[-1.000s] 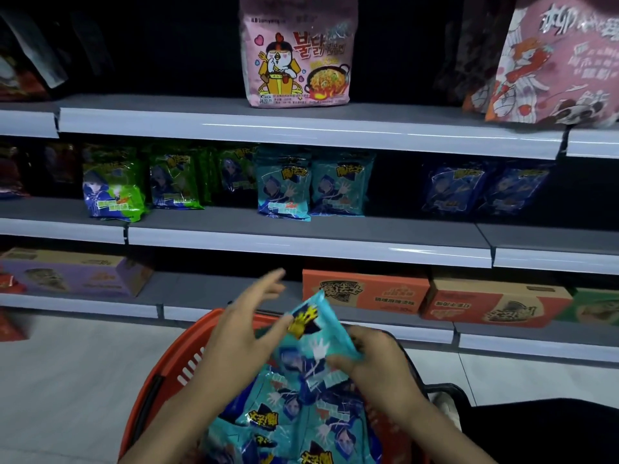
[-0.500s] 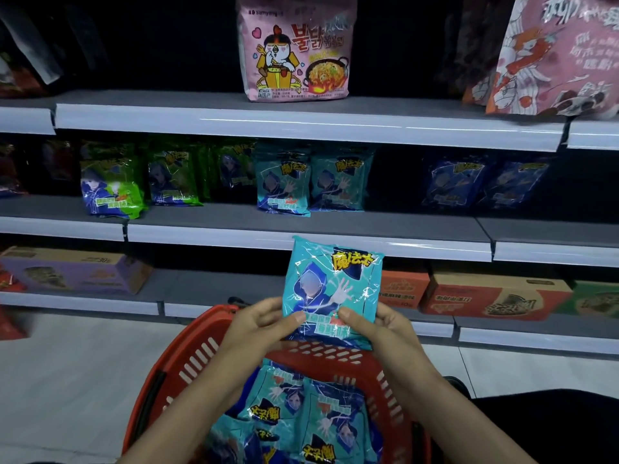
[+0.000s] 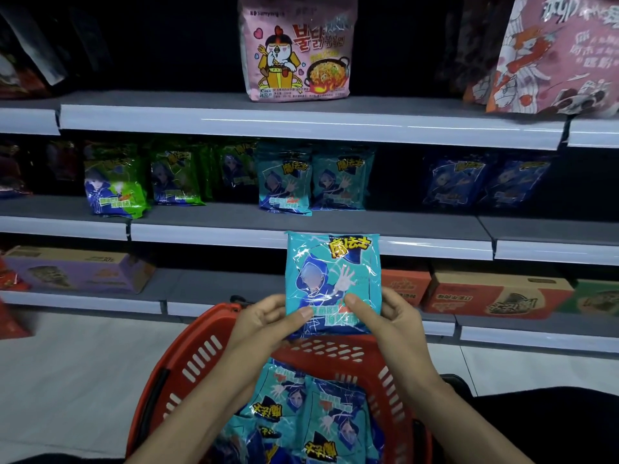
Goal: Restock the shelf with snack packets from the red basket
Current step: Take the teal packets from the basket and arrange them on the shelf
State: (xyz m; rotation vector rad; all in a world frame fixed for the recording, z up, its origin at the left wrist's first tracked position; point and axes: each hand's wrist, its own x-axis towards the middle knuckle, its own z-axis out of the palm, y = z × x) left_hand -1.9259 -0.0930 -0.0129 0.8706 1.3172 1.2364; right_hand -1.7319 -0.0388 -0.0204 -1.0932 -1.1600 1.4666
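A teal snack packet with a hooded cartoon figure stands upright in front of me, above the far rim of the red basket. My left hand pinches its lower left corner and my right hand pinches its lower right corner, thumbs on the front. Several more teal packets lie in the basket below. On the middle shelf two matching teal packets stand side by side, just above the held one.
Green packets stand left of the teal ones and dark blue packets to the right. A pink noodle bag sits on the top shelf. Cardboard boxes line the bottom shelf. White floor tiles lie left of the basket.
A second ago both hands were down in the basket taking hold of the packet. They lifted it out, turned it upright facing me, and it has risen slightly more since.
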